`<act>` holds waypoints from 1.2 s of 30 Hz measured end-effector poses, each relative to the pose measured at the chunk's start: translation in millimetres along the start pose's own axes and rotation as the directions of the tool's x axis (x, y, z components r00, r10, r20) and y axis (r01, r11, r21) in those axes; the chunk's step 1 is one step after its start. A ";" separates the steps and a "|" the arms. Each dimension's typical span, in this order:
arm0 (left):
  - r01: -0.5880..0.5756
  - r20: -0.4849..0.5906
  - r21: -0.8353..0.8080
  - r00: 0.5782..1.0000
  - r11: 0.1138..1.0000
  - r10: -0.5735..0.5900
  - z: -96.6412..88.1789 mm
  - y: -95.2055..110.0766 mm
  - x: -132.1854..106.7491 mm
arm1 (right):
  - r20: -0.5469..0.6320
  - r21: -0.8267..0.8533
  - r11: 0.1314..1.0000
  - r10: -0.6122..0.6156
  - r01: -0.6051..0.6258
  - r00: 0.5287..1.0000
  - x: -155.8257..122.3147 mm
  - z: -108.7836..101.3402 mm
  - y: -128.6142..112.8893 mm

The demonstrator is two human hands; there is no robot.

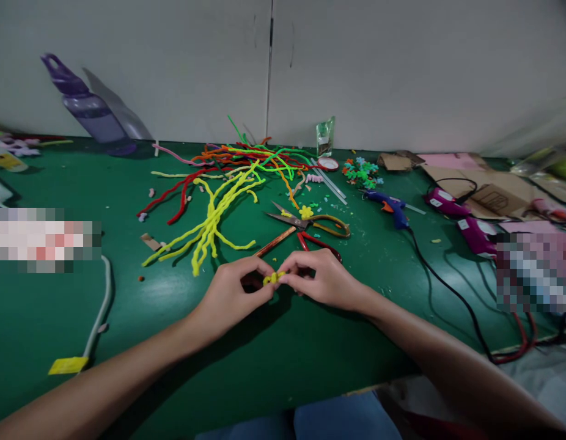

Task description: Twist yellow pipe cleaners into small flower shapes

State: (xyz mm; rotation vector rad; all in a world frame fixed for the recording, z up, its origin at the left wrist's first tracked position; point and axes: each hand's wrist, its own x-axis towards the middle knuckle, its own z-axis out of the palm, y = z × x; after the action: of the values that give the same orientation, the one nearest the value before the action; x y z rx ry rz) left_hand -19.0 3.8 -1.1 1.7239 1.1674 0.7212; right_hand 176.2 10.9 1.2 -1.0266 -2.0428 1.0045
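Both hands meet above the green table, pinching a short, curled piece of yellow pipe cleaner [274, 278]. My left hand [235, 287] is closed on its left end, and my right hand [324, 278] grips the right end between thumb and fingertips. Just beyond the fingers lie a brown stick [276, 241], red-handled pliers [319, 243] and open scissors [305, 223]. A small yellow flower [305, 211] rests by the scissors' pivot. Left of these, long yellow pipe cleaners [214, 214] are spread in a loose bunch.
Mixed-colour pipe cleaners [246, 153] heap against the wall. A purple bottle [95, 116] stands back left. To the right are a blue glue gun [393, 208] with a black cord, a green-and-orange cluster [362, 173], magenta devices [475, 237] and cardboard [500, 192]. A grey cable [106, 287] lies left.
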 end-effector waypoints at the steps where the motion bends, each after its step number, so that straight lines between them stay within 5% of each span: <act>1: 0.013 0.002 -0.021 1.000 1.000 -0.013 0.1 0.4 0.1 | 0.003 0.013 1.000 0.022 -0.022 1.000 0.4 -0.2 -0.7; 7: 0.181 0.065 -0.371 0.984 0.911 -0.168 -2.3 2.7 4.5 | 0.117 0.299 0.913 0.254 -0.278 0.960 5.5 -9.6 -2.7; 11: 0.233 0.095 -0.502 0.972 0.833 -0.214 -3.6 1.9 6.7 | 0.203 0.354 0.873 0.279 -0.337 0.938 6.2 -12.0 -0.8; 36: 0.153 0.070 -0.305 0.988 0.940 -0.138 -2.6 8.2 3.2 | 0.255 0.220 0.936 0.215 -0.274 0.943 3.4 -4.3 -6.2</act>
State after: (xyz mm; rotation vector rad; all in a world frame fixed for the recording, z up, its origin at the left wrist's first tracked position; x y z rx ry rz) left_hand -16.7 6.5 7.3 1.3712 1.0725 0.7261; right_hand 175.7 12.8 9.2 -1.0890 -1.9251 1.5347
